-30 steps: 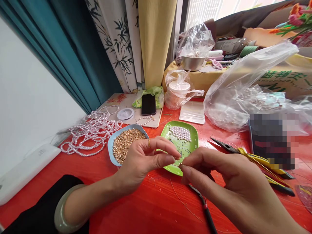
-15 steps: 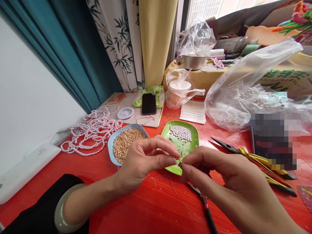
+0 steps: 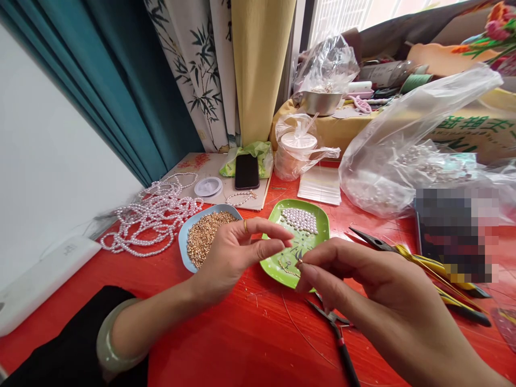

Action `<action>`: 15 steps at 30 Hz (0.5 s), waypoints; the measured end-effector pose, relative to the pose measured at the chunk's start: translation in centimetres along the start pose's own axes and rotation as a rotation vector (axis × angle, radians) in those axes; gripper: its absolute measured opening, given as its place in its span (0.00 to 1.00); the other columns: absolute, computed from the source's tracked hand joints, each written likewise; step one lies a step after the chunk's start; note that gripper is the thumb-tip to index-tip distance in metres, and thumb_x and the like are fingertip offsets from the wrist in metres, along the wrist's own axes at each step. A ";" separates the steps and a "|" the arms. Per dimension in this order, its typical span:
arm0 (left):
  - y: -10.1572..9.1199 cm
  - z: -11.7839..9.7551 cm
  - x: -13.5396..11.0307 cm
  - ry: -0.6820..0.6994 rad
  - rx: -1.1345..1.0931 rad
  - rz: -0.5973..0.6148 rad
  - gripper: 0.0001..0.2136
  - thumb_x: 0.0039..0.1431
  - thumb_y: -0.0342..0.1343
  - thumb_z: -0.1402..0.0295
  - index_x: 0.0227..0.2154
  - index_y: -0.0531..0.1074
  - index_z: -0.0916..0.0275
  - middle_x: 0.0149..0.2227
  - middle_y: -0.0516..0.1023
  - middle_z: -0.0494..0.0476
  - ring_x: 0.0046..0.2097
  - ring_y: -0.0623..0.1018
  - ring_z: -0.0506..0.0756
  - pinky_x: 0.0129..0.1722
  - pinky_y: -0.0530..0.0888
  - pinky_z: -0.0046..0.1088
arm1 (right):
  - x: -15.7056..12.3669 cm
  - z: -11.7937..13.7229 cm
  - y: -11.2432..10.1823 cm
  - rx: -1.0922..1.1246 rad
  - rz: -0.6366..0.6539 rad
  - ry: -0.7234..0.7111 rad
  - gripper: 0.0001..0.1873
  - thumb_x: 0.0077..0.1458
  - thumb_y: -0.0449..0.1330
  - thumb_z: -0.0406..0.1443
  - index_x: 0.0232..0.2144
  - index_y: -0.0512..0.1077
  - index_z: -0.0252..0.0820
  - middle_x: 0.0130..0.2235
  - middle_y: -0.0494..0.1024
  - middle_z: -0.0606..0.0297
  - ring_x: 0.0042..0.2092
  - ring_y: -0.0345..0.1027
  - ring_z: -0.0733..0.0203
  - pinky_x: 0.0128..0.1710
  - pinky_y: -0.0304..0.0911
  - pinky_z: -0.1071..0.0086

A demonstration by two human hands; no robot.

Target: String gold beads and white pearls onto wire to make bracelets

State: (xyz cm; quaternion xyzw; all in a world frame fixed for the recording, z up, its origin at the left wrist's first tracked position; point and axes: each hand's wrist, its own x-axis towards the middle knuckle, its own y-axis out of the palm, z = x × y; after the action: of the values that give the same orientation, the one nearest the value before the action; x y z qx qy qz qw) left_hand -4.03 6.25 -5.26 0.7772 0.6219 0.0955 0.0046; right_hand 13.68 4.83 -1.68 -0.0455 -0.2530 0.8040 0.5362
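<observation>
Over the green tray (image 3: 271, 269), my right hand (image 3: 371, 290) pinches a small gold-coloured piece (image 3: 299, 263) between thumb and forefinger; its exact kind is too small to tell. My left hand (image 3: 236, 260) hovers just left of it, thumb and forefinger apart with nothing visible between them. White pearl beads (image 3: 299, 221) lie at the tray's far end, and a thin gold chain (image 3: 287, 269) lies near its front. Behind my left hand, a blue dish (image 3: 183, 242) holds many gold beads (image 3: 205, 236), partly hidden by the hand.
Pliers with a black-and-red handle (image 3: 341, 344) lie below my right hand. Yellow-handled pliers (image 3: 379, 242) rest to the right. Strung pearls (image 3: 149, 220) are heaped at left, near a white spool (image 3: 208, 186) and phone (image 3: 246, 172). A plastic bag (image 3: 374, 177) stands back right.
My left thumb and forefinger have come away from the small gold piece and moved slightly left, spreading apart. My right hand still pinches it, nearly in place.
</observation>
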 end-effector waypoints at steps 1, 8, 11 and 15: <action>-0.2 0.1 0.2 -0.015 0.086 -0.022 0.04 0.51 0.61 0.68 0.30 0.77 0.60 0.32 0.78 0.53 0.35 0.75 0.51 0.38 0.72 0.27 | 0.1 0.0 -0.1 0.002 -0.013 -0.001 0.09 0.52 0.56 0.30 0.22 0.72 0.42 0.20 0.74 0.72 0.20 0.64 0.70 0.18 0.58 0.79; -0.7 1.9 1.0 0.129 0.852 0.178 0.07 0.55 0.54 0.75 0.30 0.77 0.61 0.32 0.75 0.55 0.38 0.70 0.54 0.39 0.70 0.34 | 0.7 0.0 -0.5 -0.003 -0.091 -0.031 0.09 0.51 0.56 0.31 0.21 0.72 0.41 0.19 0.75 0.70 0.20 0.65 0.70 0.18 0.59 0.80; -0.2 2.5 0.8 0.259 1.035 0.346 0.07 0.57 0.53 0.74 0.31 0.76 0.62 0.33 0.76 0.57 0.41 0.68 0.56 0.40 0.70 0.36 | 0.8 -0.1 -0.6 -0.012 -0.097 -0.052 0.09 0.50 0.56 0.29 0.20 0.72 0.40 0.19 0.74 0.71 0.20 0.64 0.71 0.18 0.58 0.80; 0.7 3.1 0.1 0.339 1.229 0.468 0.09 0.58 0.52 0.65 0.34 0.76 0.62 0.40 0.75 0.60 0.47 0.67 0.61 0.36 0.71 0.36 | 0.9 -0.2 -0.6 0.015 -0.099 -0.047 0.08 0.49 0.56 0.29 0.21 0.72 0.40 0.19 0.73 0.71 0.20 0.64 0.71 0.18 0.58 0.80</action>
State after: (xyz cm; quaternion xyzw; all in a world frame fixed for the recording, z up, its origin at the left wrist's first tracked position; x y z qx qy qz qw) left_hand -2.91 6.50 -8.18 0.7270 0.3709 -0.1563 -0.5563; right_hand 13.86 5.83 -1.46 -0.0103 -0.2615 0.7792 0.5695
